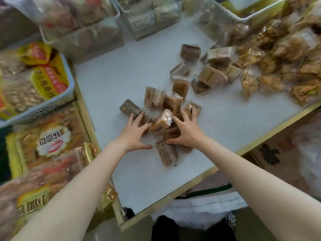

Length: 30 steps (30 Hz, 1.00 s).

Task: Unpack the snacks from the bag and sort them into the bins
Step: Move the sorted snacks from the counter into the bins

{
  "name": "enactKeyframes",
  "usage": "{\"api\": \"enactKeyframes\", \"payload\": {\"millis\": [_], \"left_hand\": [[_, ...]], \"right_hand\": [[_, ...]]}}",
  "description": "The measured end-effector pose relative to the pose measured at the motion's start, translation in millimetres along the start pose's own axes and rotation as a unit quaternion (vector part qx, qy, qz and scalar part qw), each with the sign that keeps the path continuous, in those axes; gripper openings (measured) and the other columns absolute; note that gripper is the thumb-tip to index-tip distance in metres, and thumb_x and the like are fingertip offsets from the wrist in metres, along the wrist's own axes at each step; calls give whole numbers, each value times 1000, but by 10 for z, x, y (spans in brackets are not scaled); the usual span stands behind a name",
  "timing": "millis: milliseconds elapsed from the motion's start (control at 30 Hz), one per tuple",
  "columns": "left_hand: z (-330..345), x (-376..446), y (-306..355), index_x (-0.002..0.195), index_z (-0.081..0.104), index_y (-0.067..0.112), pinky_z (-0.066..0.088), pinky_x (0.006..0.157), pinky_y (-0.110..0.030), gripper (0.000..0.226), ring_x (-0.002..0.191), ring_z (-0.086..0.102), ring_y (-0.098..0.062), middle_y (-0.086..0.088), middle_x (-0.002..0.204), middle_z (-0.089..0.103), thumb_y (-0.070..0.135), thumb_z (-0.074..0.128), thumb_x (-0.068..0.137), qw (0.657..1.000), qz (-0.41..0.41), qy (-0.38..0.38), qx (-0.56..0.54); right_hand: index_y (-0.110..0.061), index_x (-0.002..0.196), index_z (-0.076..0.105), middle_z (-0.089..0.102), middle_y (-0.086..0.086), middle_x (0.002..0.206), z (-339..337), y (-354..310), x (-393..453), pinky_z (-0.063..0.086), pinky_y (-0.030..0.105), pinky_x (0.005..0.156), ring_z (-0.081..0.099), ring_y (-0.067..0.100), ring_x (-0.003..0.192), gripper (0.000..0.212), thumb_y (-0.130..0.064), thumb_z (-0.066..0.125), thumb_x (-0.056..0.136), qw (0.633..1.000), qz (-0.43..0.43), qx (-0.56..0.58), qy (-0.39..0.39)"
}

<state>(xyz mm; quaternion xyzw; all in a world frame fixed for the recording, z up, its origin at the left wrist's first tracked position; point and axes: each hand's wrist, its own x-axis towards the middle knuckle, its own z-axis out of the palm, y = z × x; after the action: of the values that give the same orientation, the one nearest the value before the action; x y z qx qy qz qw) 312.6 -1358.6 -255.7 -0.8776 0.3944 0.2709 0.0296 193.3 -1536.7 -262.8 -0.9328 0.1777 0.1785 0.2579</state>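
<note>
Between both hands' fingers (pixel 139 119), snack packets (pixel 161 121)

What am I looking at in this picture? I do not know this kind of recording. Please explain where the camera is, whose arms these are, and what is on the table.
There is no machine. A person wears the camera on the head, so the one picture looks down at their own bare arms. The left hand and right hand, fingers spread, press in from both sides on a pile of small wrapped brown snack packets on the white table. Neither hand has lifted anything. More packets lie further back, golden-wrapped snacks far right. Clear bins stand behind; a blue basket sits at left.
</note>
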Motion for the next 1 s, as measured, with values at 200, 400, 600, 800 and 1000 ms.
{"api": "enactKeyframes", "payload": {"millis": [200, 400, 600, 800, 1000], "left_hand": [[15, -585, -405, 142, 29, 29, 22, 112, -33, 89, 144, 15, -24, -7, 157, 6, 44, 77, 69, 982, 0, 48, -181], [98, -507, 81, 145, 14, 47, -2, 112, -61, 93, 137, -20, -48, -13, 156, -18, 76, 58, 68, 948, -124, 20, -293], [-39, -324, 79, 143, 28, 41, 10, 114, -55, 80, 137, -6, -53, -16, 155, -14, 58, 67, 75, 958, -137, -1, -253], [-165, -306, -303, 146, 19, 34, 15, 113, -48, 91, 138, 22, -39, -18, 148, 32, 58, 68, 74, 969, -84, -12, -231], [-288, -320, -393, 145, 24, 27, 29, 111, -46, 90, 136, 28, -39, -21, 149, 23, 37, 77, 73, 967, -46, -39, -246]], "right_hand": [[-37, 148, 11, -6, 10, 157, 162, -335, -84, 8, 52, 116, -12, 34, 143, 101, -46, 76, 71, 993, -74, 95, 21], [-44, 147, 10, -19, 11, 155, 157, -315, -269, 22, 52, 113, 8, 45, 139, 103, -50, 76, 69, 998, 18, -16, -51], [-33, 140, 39, 3, 8, 155, 94, -334, -343, 33, 42, 105, 34, 37, 129, 74, -40, 74, 76, 998, 18, -62, -6], [-17, 138, 41, 32, 14, 137, -91, -367, -380, 39, 33, 96, 45, 31, 117, 73, -24, 77, 75, 994, 111, 4, 10], [-9, 110, 64, 57, 2, 99, -591, -366, -595, 36, 24, 74, 52, 20, 94, 36, -19, 76, 77, 991, 131, -3, 24]]}}
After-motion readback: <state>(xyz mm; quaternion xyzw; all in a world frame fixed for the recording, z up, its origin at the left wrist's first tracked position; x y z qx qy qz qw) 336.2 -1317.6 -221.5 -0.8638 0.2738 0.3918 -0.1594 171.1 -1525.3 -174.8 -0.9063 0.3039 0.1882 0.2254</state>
